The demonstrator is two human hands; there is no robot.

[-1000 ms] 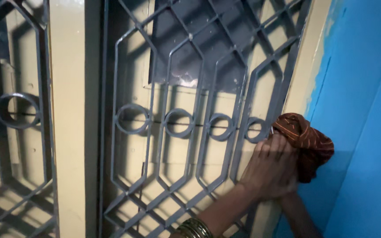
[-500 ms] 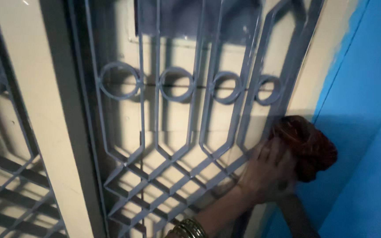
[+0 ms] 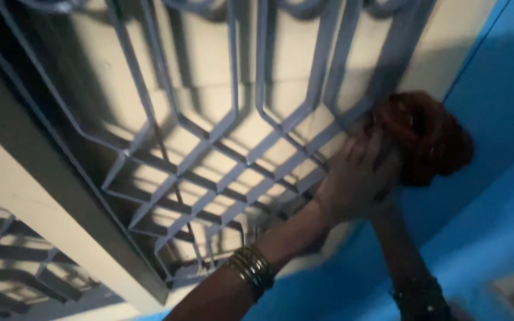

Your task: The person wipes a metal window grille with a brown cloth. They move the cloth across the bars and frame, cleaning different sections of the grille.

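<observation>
Rust-brown cloth [image 3: 426, 134], bunched into a ball, sits pressed against the right edge of the grey metal grille [image 3: 209, 148], where the cream frame [image 3: 441, 47] meets the blue wall [image 3: 501, 178]. Since a second ago it has slid down the frame, from beside the ring row to the diagonal bars, so wiping proceeds downward. Left hand [image 3: 352, 178] lies over it, fingers [image 3: 371, 145] pressed together. Right hand is hidden behind; its grip cannot be told. Wadded, the cloth shows no clear long axis.
</observation>
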